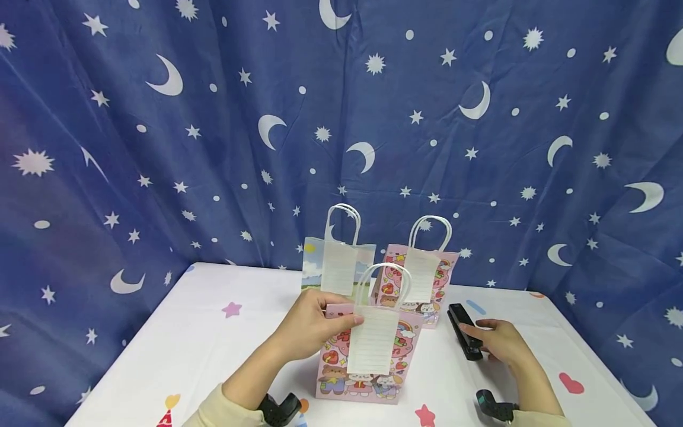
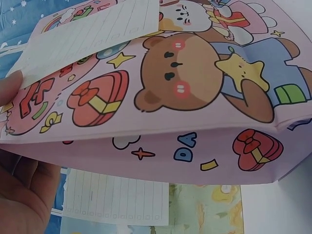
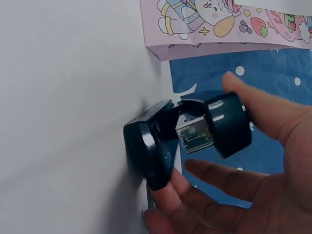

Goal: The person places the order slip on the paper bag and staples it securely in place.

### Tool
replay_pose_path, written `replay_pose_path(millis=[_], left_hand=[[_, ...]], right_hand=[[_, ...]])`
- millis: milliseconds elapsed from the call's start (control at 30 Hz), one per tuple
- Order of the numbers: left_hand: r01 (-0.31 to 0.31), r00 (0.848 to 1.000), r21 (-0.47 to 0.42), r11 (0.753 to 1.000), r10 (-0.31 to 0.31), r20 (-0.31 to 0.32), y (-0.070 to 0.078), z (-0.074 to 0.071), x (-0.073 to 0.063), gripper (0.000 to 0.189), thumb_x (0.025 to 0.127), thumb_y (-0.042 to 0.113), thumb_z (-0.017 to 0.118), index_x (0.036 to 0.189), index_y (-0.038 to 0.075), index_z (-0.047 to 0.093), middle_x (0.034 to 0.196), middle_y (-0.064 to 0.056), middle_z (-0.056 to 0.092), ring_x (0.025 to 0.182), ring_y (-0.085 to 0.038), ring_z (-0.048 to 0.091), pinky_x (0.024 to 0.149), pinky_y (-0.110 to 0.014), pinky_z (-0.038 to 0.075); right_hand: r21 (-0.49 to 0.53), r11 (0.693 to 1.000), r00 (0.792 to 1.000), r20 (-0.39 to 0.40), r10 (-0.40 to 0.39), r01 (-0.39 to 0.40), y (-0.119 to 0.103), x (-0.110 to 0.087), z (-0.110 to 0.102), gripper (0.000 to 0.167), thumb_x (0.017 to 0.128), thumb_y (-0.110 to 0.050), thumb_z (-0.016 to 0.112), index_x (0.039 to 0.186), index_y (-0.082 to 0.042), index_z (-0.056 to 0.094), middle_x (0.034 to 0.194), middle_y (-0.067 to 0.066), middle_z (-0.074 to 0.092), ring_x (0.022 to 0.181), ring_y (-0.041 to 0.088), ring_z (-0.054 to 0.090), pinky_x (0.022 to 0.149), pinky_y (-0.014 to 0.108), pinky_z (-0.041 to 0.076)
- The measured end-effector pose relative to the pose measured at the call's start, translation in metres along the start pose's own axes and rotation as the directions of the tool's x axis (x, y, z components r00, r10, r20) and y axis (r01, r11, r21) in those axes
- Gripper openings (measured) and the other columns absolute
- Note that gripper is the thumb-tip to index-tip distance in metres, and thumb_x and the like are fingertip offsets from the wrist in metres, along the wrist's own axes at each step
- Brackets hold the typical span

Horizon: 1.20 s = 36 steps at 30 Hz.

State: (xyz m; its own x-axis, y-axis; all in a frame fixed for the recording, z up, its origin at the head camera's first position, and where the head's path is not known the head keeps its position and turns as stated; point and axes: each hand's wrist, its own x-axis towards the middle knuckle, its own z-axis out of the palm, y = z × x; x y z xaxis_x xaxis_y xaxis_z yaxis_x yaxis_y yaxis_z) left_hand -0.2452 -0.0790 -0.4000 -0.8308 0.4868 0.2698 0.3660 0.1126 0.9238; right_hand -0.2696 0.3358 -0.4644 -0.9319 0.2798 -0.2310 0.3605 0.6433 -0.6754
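Note:
My left hand point(image 1: 315, 325) grips the upper left edge of the front pink gift bag point(image 1: 331, 388), thumb over the front and fingers behind. The bag stands upright with white handles, printed with cartoon animals. A lined white paper card point(image 1: 372, 344) hangs on its front; in the left wrist view my thumb point(image 2: 10, 87) lies at the card's edge. At the right, my right hand point(image 1: 498, 341) holds a black stapler point(image 1: 463, 323), thumb across its top. In the right wrist view the stapler point(image 3: 148, 148) is close against the white tabletop, fingers beside its base.
Behind the front bag stand a blue-and-green landscape gift bag point(image 1: 312, 261) and a second pink gift bag point(image 1: 447, 273), each with a lined card and white handles. The white table point(image 1: 213, 332) carries printed shapes. A blue moon-and-star curtain point(image 1: 341, 118) hangs behind.

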Motion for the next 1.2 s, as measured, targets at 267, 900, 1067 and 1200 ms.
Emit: replay_pose_path(millis=[267, 900, 1067, 1200], left_hand=[[-0.001, 1.000, -0.003, 1.000, 0.001, 0.005, 0.000, 0.001, 0.000, 0.012, 0.093, 0.021, 0.078, 0.104, 0.017, 0.082, 0.097, 0.000, 0.080, 0.073, -0.008, 0.067, 0.064, -0.022, 0.055], [0.014, 1.000, -0.011, 1.000, -0.014, 0.003, -0.001, 0.001, -0.001, 0.016, 0.093, 0.021, 0.079, 0.104, 0.009, 0.081, 0.090, -0.009, 0.078, 0.069, -0.011, 0.062, 0.060, -0.022, 0.053], [-0.002, 1.000, -0.002, 1.000, 0.002, 0.005, 0.000, 0.001, 0.000, 0.016, 0.093, 0.020, 0.079, 0.104, 0.010, 0.081, 0.093, -0.009, 0.079, 0.071, -0.011, 0.064, 0.062, -0.022, 0.054], [-0.002, 1.000, -0.011, 1.000, 0.002, 0.008, 0.001, 0.001, 0.000, 0.016, 0.093, 0.020, 0.078, 0.105, 0.009, 0.081, 0.097, -0.009, 0.079, 0.074, -0.012, 0.067, 0.064, -0.023, 0.056]], right_hand=[[-0.013, 1.000, 0.998, 0.059, -0.028, 0.029, 0.000, 0.002, 0.008, 0.100, 0.091, -0.065, 0.068, 0.147, 0.014, 0.042, 0.136, 0.041, 0.052, 0.108, 0.040, 0.063, 0.075, 0.038, 0.060], [0.325, 0.945, 0.999, -0.038, -0.032, 0.043, -0.015, -0.009, -0.011, 0.101, 0.097, -0.064, 0.060, 0.159, 0.008, 0.026, 0.147, 0.029, 0.049, 0.099, 0.012, 0.064, 0.077, 0.020, 0.057], [0.526, 0.845, 0.995, -0.050, -0.085, 0.098, -0.033, -0.021, -0.018, 0.096, 0.099, -0.049, 0.066, 0.164, 0.001, 0.015, 0.143, 0.017, 0.048, 0.089, -0.004, 0.063, 0.080, 0.015, 0.056], [0.608, 0.774, 0.983, -0.077, -0.166, 0.178, -0.046, -0.033, -0.022, 0.092, 0.100, -0.039, 0.068, 0.165, -0.002, 0.014, 0.132, 0.000, 0.049, 0.097, -0.007, 0.061, 0.083, 0.012, 0.055]])
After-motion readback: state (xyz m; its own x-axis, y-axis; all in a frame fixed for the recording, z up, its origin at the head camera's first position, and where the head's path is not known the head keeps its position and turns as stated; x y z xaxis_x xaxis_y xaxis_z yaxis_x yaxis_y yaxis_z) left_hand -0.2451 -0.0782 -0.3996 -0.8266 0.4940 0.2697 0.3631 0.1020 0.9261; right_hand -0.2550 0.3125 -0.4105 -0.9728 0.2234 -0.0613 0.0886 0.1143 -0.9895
